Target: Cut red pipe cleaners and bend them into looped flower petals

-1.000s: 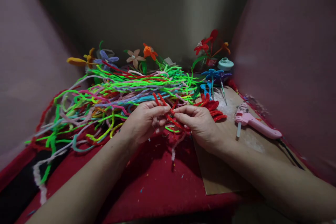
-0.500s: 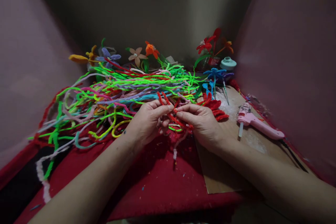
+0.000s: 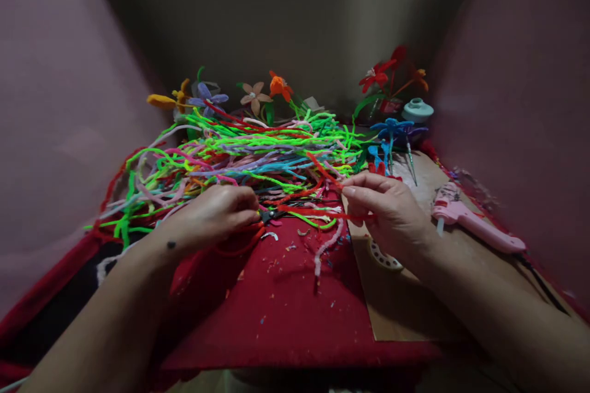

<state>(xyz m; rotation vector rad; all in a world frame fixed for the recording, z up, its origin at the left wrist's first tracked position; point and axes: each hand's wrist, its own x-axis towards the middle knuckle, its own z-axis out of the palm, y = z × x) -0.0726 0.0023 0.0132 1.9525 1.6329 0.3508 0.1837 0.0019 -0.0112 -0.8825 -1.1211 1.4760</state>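
My left hand [image 3: 224, 212] has its fingers closed at a pair of scissors [image 3: 266, 216], with an orange-red handle loop below the hand and dark blades pointing right. How far the fingers wrap the handle is partly hidden. My right hand [image 3: 385, 202] pinches red pipe cleaners [image 3: 322, 169] between thumb and forefinger; their loose ends stretch left, over the pile. A multicoloured heap of pipe cleaners [image 3: 258, 147] lies just beyond both hands. Beneath my right hand, a pale round-edged piece with holes [image 3: 386, 256] shows on the brown board.
A pink glue gun [image 3: 479, 224] rests on the brown board [image 3: 415, 313] at right. Blue pipe-cleaner flowers [image 3: 391, 129] stand behind it, near a light-blue round container [image 3: 417, 110]. More finished flowers [image 3: 255, 97] line the back. Scraps dot the red cloth [image 3: 295, 319].
My left hand has left the red pipe cleaners and moved left and down to the scissors. My right hand keeps the red pipe cleaners. The whole view has shifted slightly.
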